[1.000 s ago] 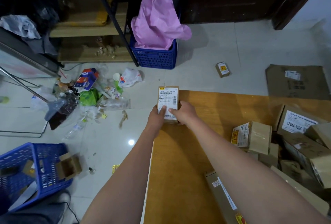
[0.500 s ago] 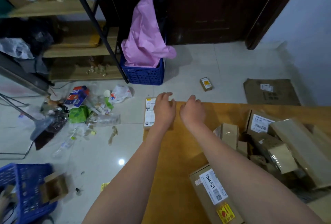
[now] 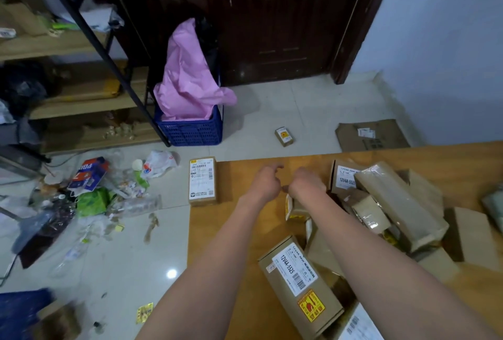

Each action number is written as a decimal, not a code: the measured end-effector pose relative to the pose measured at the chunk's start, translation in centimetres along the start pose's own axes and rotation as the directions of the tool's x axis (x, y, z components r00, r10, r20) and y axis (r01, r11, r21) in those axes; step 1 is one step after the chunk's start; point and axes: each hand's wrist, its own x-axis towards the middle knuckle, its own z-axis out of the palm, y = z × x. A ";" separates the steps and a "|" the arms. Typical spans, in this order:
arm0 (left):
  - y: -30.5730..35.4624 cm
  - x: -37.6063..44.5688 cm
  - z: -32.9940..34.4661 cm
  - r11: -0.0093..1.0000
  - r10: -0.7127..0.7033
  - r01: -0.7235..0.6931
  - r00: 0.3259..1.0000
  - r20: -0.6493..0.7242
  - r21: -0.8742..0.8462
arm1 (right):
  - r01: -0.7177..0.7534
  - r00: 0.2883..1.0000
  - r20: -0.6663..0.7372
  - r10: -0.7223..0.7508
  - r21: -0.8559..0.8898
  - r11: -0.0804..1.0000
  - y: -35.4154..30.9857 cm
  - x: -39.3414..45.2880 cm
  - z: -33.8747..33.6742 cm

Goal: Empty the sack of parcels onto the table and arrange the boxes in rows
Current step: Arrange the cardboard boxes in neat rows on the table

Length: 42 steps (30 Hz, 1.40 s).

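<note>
Boxes lie on the wooden surface (image 3: 245,233), and one labelled box (image 3: 202,180) sits alone at its far left corner, label up, apart from both hands. The left hand (image 3: 265,180) hovers just right of that box, above bare wood, its fingers (image 3: 275,168) loosely curled with the forefinger a little extended; they hold nothing. The right hand (image 3: 306,182) is close beside the left, knuckles up, its fingers folded under and out of sight, so whether they touch or grip anything I cannot tell. Just under its wrist a small box (image 3: 295,209) with a yellow label stands tilted. To the right of both hands is a loose heap (image 3: 386,203) of brown boxes, some taped, lying at all angles; a box marked 12V4A-5525 (image 3: 343,176) is at its far edge. Nearer the person, between the two forearms, a long box (image 3: 298,285) with a white label and a yellow warning sticker lies slantwise. Beyond the fingers, on the tiled floor, one little box (image 3: 284,136) lies by itself, with a flattened carton (image 3: 371,135) to its right and a blue crate (image 3: 190,130) holding pink wrapping to its left.
</note>
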 end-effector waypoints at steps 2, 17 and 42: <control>-0.4 -0.5 0.2 0.999 -0.022 0.022 1.000 0.010 -0.028 | 0.059 0.998 -0.036 -0.059 -0.015 0.998 0.6 -0.1 0.6; -5.3 -4.3 -4.0 0.713 -0.347 0.275 0.938 0.016 -0.646 | 0.407 0.855 0.042 -0.517 0.564 0.719 0.0 -2.8 -4.7; -11.0 -3.5 -4.4 0.685 -0.372 0.239 0.927 -0.048 -0.689 | -0.105 0.917 0.253 -0.310 0.900 0.423 -6.5 -1.6 4.2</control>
